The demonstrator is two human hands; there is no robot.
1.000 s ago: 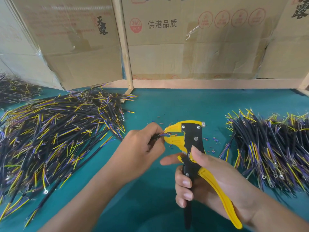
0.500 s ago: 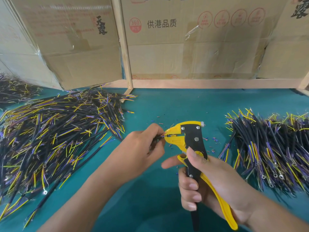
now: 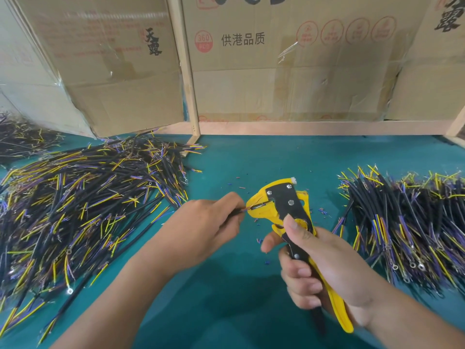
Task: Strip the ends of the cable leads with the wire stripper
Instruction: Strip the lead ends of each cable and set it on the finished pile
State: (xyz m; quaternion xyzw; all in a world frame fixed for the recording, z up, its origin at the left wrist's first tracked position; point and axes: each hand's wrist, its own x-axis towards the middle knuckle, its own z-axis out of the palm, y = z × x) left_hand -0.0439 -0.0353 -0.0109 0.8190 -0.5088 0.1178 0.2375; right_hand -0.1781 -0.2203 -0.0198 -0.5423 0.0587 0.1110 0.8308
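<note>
Glossy yellow plastic wire stripper (image 3: 281, 202), matt teal table (image 3: 251, 157), cardboard boxes (image 3: 289, 79).

A yellow-and-black metal wire stripper (image 3: 284, 205) sits above a teal felt tabletop (image 3: 239, 157). Black-sheathed cable piles (image 3: 83, 205) show yellow, purple and blue leads. Brown cardboard boxes (image 3: 289, 71) carry red stamps.

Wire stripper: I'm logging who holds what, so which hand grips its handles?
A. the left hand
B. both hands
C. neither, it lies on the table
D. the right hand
D: the right hand is wrapped round the wire stripper; the left hand pinches a cable.
</note>
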